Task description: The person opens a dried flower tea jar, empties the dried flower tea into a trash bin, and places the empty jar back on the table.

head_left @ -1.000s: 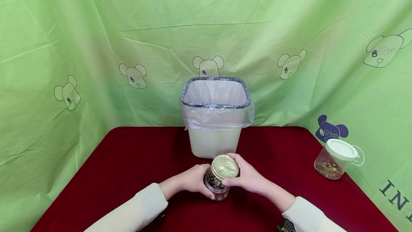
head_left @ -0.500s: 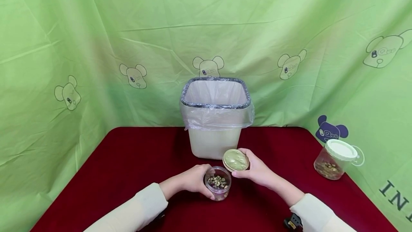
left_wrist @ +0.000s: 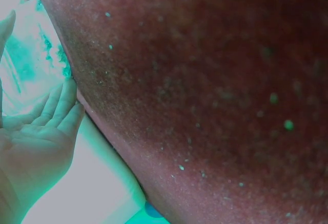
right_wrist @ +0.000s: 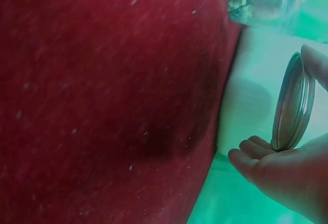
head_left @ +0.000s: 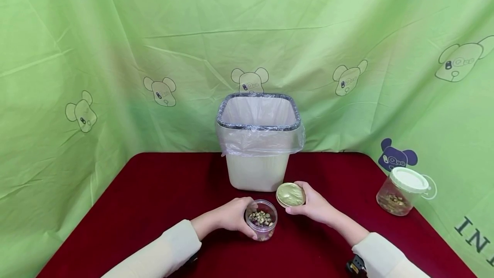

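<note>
A clear round jar point(head_left: 265, 234) stands uncovered on the red cloth, with dried, pale bud-like pieces point(head_left: 260, 218) inside. My left hand point(head_left: 233, 214) grips its left side, the thumb at the near side and the fingers behind. In the left wrist view the fingers point(left_wrist: 64, 103) lie along the jar point(left_wrist: 31, 55). A gold lid point(head_left: 291, 194) is pinched by its edges between the thumb and fingers of my right hand point(head_left: 318, 207), just right of the jar and above the cloth. The right wrist view has this lid point(right_wrist: 294, 103) edge-on.
Behind the hands stands a pale bin point(head_left: 256, 170) lined with a clear bag point(head_left: 262, 140). A second clear jar point(head_left: 395, 198) with a white lid and loop handle sits at the table's right edge. Green printed cloth point(head_left: 185, 46) hangs around the red table point(head_left: 170, 183).
My right hand has lifted the lid off the jar and carried it to the right, then slightly lower. The left hand and the jar have stayed in place.
</note>
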`<action>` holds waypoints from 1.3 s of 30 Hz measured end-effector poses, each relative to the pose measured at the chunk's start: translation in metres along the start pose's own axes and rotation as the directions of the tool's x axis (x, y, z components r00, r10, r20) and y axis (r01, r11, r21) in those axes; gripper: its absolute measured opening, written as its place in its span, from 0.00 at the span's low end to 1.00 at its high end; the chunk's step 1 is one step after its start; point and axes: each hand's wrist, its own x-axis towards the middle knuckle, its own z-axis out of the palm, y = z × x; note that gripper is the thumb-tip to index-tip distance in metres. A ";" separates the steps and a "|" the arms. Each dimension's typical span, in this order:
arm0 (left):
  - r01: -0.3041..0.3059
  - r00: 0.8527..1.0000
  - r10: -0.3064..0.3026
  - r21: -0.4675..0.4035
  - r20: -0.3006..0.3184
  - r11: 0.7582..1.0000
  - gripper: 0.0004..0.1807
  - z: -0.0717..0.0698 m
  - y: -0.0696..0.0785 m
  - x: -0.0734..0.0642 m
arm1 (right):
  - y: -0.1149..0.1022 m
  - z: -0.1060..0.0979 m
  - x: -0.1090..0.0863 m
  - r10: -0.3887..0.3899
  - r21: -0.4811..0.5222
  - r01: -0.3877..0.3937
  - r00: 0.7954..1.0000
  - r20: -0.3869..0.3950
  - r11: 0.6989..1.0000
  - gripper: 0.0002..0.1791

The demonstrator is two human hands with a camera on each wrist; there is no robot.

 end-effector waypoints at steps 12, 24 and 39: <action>0.021 1.000 -0.021 -0.013 0.012 1.000 0.40 0.000 0.001 -0.001 | 0.008 0.006 0.003 0.075 -0.083 -0.073 0.997 0.010 0.994 0.48; 0.021 1.000 -0.021 -0.011 0.008 1.000 0.39 0.002 0.002 0.000 | 0.011 0.019 0.009 0.089 -0.109 -0.084 0.995 0.038 0.990 0.49; 0.024 1.000 -0.024 -0.010 0.015 1.000 0.40 0.000 0.001 0.000 | 0.014 0.025 0.008 0.060 -0.162 -0.047 0.995 0.076 0.986 0.51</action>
